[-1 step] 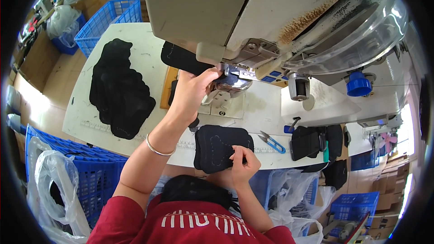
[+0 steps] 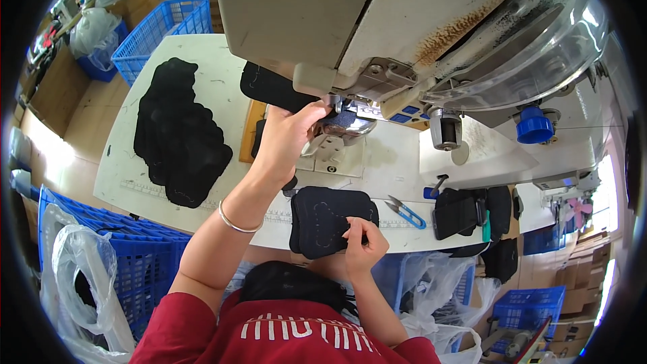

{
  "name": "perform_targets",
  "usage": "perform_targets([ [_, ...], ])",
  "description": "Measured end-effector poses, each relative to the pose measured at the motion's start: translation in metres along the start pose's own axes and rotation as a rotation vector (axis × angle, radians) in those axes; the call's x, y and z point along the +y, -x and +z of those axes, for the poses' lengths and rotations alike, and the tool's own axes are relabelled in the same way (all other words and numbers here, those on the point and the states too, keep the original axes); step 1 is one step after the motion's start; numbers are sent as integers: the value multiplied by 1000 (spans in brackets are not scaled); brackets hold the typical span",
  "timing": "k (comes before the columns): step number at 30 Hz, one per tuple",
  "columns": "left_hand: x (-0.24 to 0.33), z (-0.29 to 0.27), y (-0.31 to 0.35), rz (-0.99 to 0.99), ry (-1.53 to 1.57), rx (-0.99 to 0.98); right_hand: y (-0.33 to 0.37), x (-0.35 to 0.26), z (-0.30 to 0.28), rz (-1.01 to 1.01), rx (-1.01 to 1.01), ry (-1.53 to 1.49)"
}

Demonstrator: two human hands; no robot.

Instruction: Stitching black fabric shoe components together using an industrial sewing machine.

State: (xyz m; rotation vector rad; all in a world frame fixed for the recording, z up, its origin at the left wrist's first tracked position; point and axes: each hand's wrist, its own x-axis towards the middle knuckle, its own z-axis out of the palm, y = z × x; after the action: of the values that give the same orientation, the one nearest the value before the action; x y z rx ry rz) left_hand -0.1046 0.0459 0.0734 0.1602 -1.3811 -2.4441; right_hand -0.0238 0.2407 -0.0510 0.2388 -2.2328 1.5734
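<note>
Under the head of a sewing machine (image 2: 290, 13), my left hand (image 2: 286, 135) grips a black fabric piece (image 2: 269, 87) with rounded corners and pale stitching. Its thumb and fingers are closed close to the needle area, and the machine hides part of the piece. Near the table's front edge lies a small stack of black fabric pieces (image 2: 320, 229), the top one marked with a light stitched outline. My right hand (image 2: 364, 246) is closed in a pinch over the stack's right side. Whatever its fingertips hold is too small to make out.
A long black fabric pile (image 2: 175, 135) lies on the table's left. Blue thread snips (image 2: 406, 214) rest right of the stack, with more black pieces (image 2: 455, 214) beyond. Blue crates (image 2: 135, 256) stand below left and a blue basket (image 2: 162, 27) behind. Plastic bags (image 2: 438, 290) hang at front right.
</note>
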Motion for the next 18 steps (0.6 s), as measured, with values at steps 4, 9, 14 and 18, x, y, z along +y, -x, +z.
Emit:
perform_targets([
  [4,-9,-2,4,12,-66,-24,0,5,-1,-94,-8,22],
  [9,-12,4,15,37,-36,90,0,4,-1,-147,-23,55],
  [14,-5,-2,15,-164,-42,115,-1,0,-1,-135,-46,78],
  [18,13,-25,-1,-44,197,273,-5,2,-6,-166,-45,92],
])
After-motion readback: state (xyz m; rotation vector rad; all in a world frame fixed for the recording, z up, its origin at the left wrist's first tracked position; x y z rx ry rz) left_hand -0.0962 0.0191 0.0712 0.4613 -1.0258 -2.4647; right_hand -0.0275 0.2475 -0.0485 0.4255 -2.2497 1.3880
